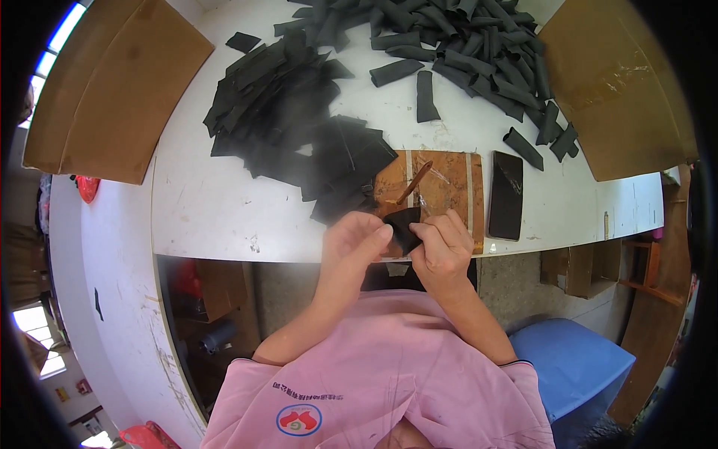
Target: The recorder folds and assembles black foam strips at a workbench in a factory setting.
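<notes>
A small black fabric piece (404, 229) is stretched between my two hands over the near edge of the brown board (465, 196). My left hand (353, 238) pinches its left side between thumb and fingers. On its right side, my right hand (443, 243) grips with curled fingers. A brown stick-like tool (415, 182) lies slanted on the board just beyond the fabric. To the left spreads a heap of flat black fabric pieces (273, 112), its nearest ones reaching the board's left edge.
Rolled black fabric tubes (479, 56) are piled at the back right of the white table (202, 209). A dark phone (506, 196) lies right of the board. Cardboard boxes (120, 82) flank both sides. A blue-covered seat (572, 359) stands at the lower right.
</notes>
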{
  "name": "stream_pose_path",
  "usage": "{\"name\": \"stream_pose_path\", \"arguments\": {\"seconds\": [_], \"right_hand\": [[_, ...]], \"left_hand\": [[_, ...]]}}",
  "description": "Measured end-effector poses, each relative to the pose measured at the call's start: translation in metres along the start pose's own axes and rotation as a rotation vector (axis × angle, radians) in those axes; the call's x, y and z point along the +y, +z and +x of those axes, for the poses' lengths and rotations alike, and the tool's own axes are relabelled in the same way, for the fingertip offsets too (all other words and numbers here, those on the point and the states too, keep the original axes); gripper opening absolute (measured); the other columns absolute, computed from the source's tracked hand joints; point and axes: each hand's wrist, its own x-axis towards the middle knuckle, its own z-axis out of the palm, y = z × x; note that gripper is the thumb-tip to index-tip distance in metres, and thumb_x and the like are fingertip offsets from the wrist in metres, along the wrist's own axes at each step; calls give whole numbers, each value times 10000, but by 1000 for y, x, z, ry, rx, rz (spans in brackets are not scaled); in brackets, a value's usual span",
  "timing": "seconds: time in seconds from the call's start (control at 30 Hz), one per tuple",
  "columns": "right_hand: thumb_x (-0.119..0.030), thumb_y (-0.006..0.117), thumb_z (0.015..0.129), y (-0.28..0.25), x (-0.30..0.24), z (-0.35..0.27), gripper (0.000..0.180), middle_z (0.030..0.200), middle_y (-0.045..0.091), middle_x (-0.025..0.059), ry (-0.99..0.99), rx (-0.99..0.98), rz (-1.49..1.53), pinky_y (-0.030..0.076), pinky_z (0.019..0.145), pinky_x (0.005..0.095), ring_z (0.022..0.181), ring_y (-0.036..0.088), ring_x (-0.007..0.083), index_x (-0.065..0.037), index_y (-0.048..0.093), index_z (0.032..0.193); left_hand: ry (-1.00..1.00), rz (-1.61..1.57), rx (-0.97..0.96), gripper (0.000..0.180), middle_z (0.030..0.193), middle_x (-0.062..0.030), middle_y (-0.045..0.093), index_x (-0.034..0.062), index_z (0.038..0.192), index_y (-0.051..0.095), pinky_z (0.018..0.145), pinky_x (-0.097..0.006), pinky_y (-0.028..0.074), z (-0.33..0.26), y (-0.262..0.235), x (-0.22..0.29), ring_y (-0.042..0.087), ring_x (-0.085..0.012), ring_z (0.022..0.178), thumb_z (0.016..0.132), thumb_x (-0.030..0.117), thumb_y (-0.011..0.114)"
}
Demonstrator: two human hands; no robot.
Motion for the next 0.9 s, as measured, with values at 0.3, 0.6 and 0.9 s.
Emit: {"name": "stream_pose_path", "arguments": {"seconds": [0.3, 0.6, 0.9], "right_hand": [[-67, 636, 555, -5, 2, -7, 206, 668, 481, 80, -78, -178, -73, 384, 500, 306, 615, 490, 217, 7, 553, 729], [-66, 671, 646, -5, -11, -1, 171, 708, 516, 89, 310, -133, 349, 433, 528, 311, 599, 528, 240, -11, 561, 766], [-92, 623, 717, -7, -14, -1, 166, 741, 539, 96, 413, -219, 387, 438, 548, 281, 618, 548, 227, -2, 580, 849]], "left_hand": [[78, 175, 32, 63, 688, -29, 571, -35, 781, 563, 520, -176, 424, 11, -9, -9, 513, -51, 559, 743, -56, 518], [432, 549, -21, 98, 650, -30, 577, -16, 807, 591, 506, -187, 417, 6, -5, -15, 523, -61, 561, 730, -56, 545], [138, 136, 26, 87, 712, -69, 602, -25, 827, 582, 528, -224, 454, 6, -2, -24, 572, -123, 595, 746, 8, 580]]}}
